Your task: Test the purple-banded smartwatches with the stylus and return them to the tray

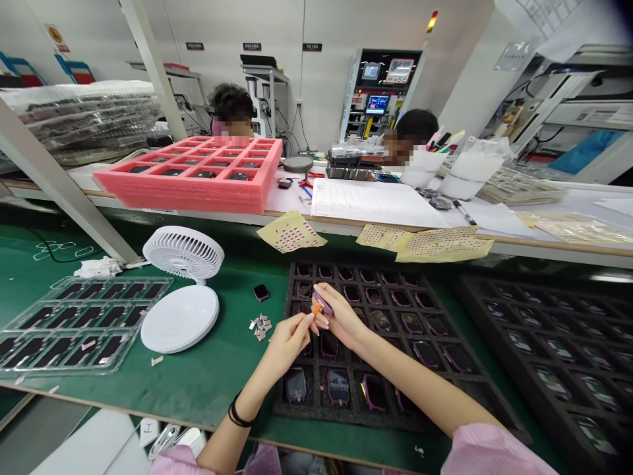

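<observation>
Near the centre of the frame, above the black foam tray [315, 397] on the green worktop [208, 382], the right hand [340, 313] is closed around a purple smartwatch case [324, 303], while the left hand [293, 333] has thumb and forefinger pinched on a small orange strip [317, 309] against it. The case looks light and stiff, a small rounded shell that probably feels smooth enough to slide between dry fingers; any glass on it would likely scratch or smudge, so the side edges seem the best hold, with the flat faces left free. The strip appears thin and probably bends easily, so a pinch near its end and a gentle pull should suit it. Left of the hands, a pile of small pale tabs [260, 326] looks nearly weightless and easily scattered; fingertips would serve there.
</observation>
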The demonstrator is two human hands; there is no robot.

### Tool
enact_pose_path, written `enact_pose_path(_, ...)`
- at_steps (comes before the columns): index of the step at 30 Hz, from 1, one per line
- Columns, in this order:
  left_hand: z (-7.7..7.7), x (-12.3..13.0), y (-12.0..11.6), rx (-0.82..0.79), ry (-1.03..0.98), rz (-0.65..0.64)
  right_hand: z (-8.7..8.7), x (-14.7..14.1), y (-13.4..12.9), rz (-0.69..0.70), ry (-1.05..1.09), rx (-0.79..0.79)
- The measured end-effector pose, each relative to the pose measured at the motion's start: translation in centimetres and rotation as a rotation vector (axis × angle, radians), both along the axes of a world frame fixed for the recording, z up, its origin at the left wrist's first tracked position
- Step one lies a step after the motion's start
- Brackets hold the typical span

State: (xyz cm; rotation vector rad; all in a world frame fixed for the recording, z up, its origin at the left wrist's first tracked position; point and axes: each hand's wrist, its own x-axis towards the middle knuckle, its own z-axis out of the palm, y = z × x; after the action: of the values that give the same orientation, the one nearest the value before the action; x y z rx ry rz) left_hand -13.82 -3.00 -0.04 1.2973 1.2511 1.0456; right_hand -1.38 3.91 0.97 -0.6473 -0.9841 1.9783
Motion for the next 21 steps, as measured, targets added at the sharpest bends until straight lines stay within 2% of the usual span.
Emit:
enact_pose_path(4, 0.4, -0.3, 0.1, -0.081, -0.091, -0.078, -0.1, 0.1, -0.1, 0.062, 0.001, -0.004)
enact_pose_path(8, 0.2, 0.2, 0.0, -0.033, -0.170, -0.045, -0.6, -0.1, -0.2, 0.142, 0.107, -0.128)
enact_pose_path(14, -0.3, 0.8, -0.1, -0.017, -0.210, 0.020, -1.0, -0.2, -0.1, 0.074, 0.127, -0.128)
enact_pose_path(21, 0.3, 1.0, 0.5, -0.012, -0.207, 0.086, -0.8, -0.3, -1.2, -0.059, -0.043, -0.036)
